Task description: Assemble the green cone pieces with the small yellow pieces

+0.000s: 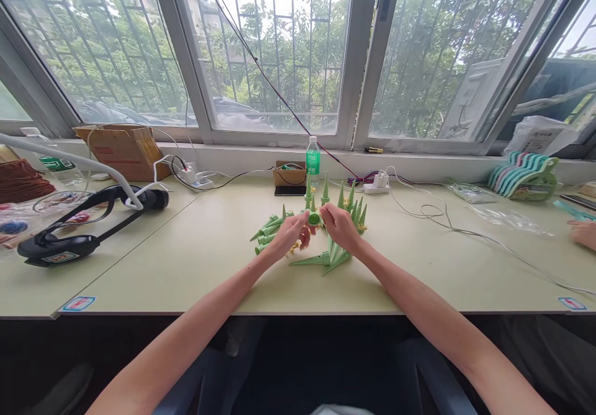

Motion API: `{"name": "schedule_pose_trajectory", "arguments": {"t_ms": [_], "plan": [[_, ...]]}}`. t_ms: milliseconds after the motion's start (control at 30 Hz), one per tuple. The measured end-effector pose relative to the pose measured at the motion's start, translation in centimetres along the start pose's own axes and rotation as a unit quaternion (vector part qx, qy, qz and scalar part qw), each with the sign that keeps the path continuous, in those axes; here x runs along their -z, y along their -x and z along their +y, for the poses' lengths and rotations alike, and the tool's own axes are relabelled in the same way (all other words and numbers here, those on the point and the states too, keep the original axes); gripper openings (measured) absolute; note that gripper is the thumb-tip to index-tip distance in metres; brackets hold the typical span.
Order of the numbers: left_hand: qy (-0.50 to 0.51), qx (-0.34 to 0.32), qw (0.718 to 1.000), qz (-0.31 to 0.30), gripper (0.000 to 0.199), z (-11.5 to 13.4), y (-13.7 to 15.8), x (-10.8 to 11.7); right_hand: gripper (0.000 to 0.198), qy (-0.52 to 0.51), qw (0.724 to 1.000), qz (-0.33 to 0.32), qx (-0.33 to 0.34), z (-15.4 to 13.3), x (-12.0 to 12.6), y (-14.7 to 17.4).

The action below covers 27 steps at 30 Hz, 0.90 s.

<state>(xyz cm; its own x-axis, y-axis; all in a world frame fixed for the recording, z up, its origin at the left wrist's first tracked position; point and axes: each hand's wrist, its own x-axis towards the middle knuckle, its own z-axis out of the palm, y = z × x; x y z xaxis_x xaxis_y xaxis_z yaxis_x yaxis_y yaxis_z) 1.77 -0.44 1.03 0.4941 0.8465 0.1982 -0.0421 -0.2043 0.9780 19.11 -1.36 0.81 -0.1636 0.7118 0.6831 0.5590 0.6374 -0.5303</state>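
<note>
Over the middle of the table, my left hand (292, 232) is closed around a green plant watering spike (314, 219), its round open end turned toward me. My right hand (339, 225) is pinched close against the spike's right side; what its fingertips hold is hidden. Several similar green spikes stand point-up behind my hands, such as one upright spike (325, 190). Others lie flat on the left, and one lying spike (311, 259) is just in front of my hands. Small yellow parts (294, 249) show beside my left hand and among the spikes.
Behind the spikes are a small cardboard box (289, 174), a phone (289, 191) and a green-labelled bottle (313, 157). A black headset (88, 222) lies left. Cables (447, 222) and a stack of green hangers (524, 176) are right. Another person's hand (583, 233) shows at the right edge.
</note>
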Motion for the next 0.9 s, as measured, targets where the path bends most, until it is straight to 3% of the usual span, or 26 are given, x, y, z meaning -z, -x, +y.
{"name": "schedule_pose_trajectory", "arguments": {"t_ms": [267,567,900], "plan": [[-0.061,-0.004,0.998,-0.009,0.056,-0.1,0.1,0.3,0.037,0.004,1.0,-0.007,-0.001,0.2,-0.2,0.0],[-0.088,-0.032,0.995,-0.015,0.037,-0.1,0.2,0.2,0.036,0.024,1.0,-0.014,0.0,1.0,-0.6,0.0],[-0.148,-0.059,0.987,-0.016,0.033,-1.1,0.3,0.7,0.038,0.047,0.998,-0.04,-0.016,1.2,-0.6,0.0]]}}
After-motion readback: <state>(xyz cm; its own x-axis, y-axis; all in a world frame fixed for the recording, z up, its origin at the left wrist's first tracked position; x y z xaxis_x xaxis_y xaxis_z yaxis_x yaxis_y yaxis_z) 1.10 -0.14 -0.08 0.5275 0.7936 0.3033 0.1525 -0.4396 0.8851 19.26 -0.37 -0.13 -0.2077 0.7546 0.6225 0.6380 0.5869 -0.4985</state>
